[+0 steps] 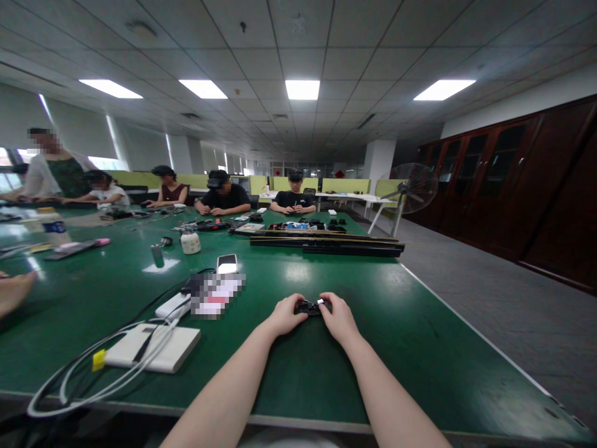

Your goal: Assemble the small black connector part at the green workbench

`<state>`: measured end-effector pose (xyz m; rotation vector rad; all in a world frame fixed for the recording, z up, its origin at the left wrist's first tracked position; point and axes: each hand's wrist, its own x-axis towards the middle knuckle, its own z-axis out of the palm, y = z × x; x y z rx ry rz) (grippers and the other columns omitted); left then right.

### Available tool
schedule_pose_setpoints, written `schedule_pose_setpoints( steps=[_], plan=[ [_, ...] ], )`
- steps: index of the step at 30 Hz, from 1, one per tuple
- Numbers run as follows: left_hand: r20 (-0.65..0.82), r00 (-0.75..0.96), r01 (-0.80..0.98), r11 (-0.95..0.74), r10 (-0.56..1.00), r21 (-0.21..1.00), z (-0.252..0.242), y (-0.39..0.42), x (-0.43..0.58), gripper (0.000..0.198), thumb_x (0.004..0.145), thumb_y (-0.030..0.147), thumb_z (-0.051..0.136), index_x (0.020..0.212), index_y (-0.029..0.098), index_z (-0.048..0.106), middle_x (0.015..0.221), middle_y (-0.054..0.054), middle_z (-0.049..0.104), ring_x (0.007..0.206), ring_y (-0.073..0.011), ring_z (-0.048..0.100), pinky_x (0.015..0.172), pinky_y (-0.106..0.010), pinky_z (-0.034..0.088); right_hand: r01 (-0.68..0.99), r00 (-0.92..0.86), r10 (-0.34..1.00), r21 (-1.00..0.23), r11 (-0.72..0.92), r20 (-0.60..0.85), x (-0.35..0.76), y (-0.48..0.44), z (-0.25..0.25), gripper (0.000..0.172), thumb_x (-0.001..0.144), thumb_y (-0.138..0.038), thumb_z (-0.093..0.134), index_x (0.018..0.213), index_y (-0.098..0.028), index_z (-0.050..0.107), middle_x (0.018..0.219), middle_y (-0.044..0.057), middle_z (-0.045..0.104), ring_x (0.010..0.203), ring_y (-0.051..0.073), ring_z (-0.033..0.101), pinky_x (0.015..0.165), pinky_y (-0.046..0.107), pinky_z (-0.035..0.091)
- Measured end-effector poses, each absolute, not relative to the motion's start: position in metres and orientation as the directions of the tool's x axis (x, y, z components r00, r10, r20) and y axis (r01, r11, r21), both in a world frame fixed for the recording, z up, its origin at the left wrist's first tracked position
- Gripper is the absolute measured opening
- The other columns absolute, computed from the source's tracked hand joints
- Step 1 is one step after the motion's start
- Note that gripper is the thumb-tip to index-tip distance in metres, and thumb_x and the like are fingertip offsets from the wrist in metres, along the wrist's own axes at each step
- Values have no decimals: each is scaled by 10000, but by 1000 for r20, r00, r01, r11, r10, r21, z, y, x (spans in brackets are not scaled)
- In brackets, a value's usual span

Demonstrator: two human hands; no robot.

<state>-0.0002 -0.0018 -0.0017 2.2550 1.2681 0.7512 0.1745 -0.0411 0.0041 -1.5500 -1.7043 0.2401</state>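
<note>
A small black part [310, 307] lies between my two hands, low over the green table [298, 373]. My left hand [287, 315] pinches its left end between thumb and fingers. At its right end my right hand [337, 316] has its thumb and fingers closed on it, with a small white piece [320, 302] showing by the fingertips. The part's finer details are too small to tell.
Left of my hands are a white box [153, 347] with looped cables, a white phone-like device [227, 264] and a jar [190, 242]. Long black bars [352, 249] lie beyond. A co-worker's hand [16, 292] is at the far left; people sit across the table.
</note>
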Motion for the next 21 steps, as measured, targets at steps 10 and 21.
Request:
schedule_pose_setpoints(
  steps=[10, 21],
  plan=[
    [231, 421, 624, -464, 877, 629, -3, -1, 0, 393, 699, 249, 625, 1080, 194, 542, 1039, -59, 634, 933, -216, 593, 845, -326, 467, 722, 128, 882, -652, 231, 454, 177, -39, 1, 304, 782, -220, 458, 1061, -189, 577, 1020, 64, 646, 922, 189, 592, 854, 334, 462],
    [230, 415, 622, -459, 880, 634, -3, -1, 0, 410, 692, 253, 632, 1090, 210, 546, 1057, -50, 634, 947, -210, 591, 846, -307, 464, 716, 158, 870, -660, 225, 467, 178, -39, 3, 293, 783, -213, 446, 1037, -186, 588, 1017, 71, 641, 936, 196, 584, 867, 343, 457]
  ],
)
